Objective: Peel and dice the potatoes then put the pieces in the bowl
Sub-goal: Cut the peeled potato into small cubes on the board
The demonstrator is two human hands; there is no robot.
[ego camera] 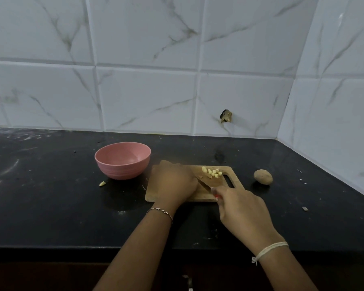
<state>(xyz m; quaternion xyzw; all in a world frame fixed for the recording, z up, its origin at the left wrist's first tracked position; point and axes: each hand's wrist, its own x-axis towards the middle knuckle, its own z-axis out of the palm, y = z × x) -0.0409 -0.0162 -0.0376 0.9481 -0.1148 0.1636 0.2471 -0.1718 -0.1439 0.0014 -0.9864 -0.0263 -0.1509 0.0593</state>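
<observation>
Near edge: right hand [240,208], white thread [271,249] at the wrist, fingers curled round the red handle of a knife [204,184]. Blade angled up-left across the cutting board [202,196], its tip right beside the left hand [173,182].

Left hand, bracelet [160,212] at the wrist, lay knuckles-up on the board's left half, fingers bent downward. Whatever sat beneath it was hidden; could not tell if it gripped anything.

Beyond the blade, a small cluster of diced potato pieces [212,172] lay on the board's far side, clear of both hands.

One whole unpeeled potato [263,176] sat on the black counter [51,196], right of the board. One stray piece [102,183] lay left, near the pink bowl [118,171]. The bowl stood just beyond the board's left corner, no pieces visible inside.
</observation>
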